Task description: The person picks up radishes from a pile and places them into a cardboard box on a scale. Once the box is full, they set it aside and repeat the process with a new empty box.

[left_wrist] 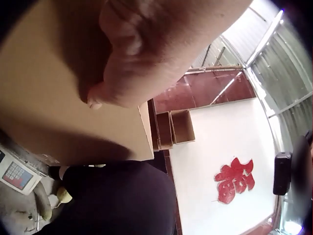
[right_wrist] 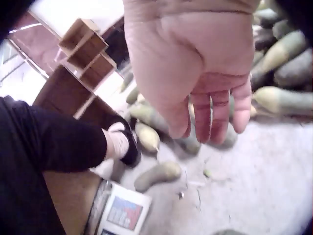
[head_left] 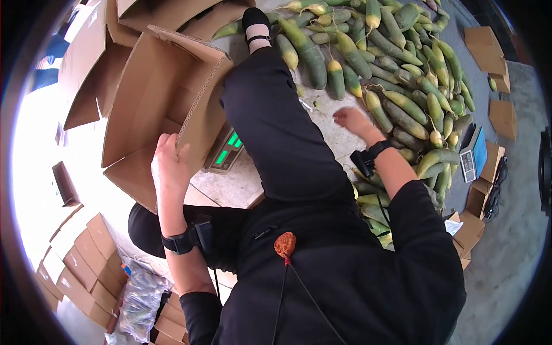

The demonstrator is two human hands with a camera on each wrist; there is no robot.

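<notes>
Person seated on concrete floor (head_left: 322, 109), 2 hands busy. Left hand (head_left: 170, 164) has its fingers clamped on the corrugated flap of 1 open cardboard box (head_left: 155, 109). Right hand (head_left: 352, 119), fingers straight and slightly apart, hovers beside dozens of smooth, oblong green-and-yellow radishes (head_left: 402, 69).

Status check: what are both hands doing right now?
Left hand grips brown cardboard box flap. Right hand open, empty, above green-yellow radish pile. Nothing between them.

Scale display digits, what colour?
Green digits on the scale display, beside the cardboard box; clearest in the head view.
</notes>
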